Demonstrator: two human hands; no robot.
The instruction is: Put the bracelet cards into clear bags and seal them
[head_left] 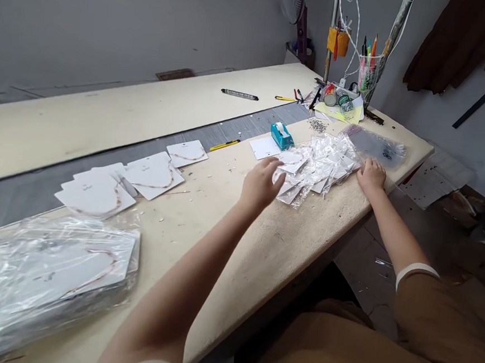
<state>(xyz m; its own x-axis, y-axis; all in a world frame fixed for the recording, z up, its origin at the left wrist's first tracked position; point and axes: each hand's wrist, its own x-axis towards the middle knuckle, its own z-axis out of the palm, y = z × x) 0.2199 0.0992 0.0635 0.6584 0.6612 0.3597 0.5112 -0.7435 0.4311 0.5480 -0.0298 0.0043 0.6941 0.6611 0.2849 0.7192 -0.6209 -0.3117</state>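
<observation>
Near left: a stack of bagged necklace cards on the worktable. Beyond it, loose white necklace cards lie unbagged. Centre: the left hand, fingers curled, touches the near edge of a pile of clear plastic sleeves; whether it grips one cannot be told. The right hand rests flat with fingers spread at the pile's right edge. Just behind the pile stand a teal tape dispenser and a yellow utility knife. Far right: what is possibly a cup of pens.
</observation>
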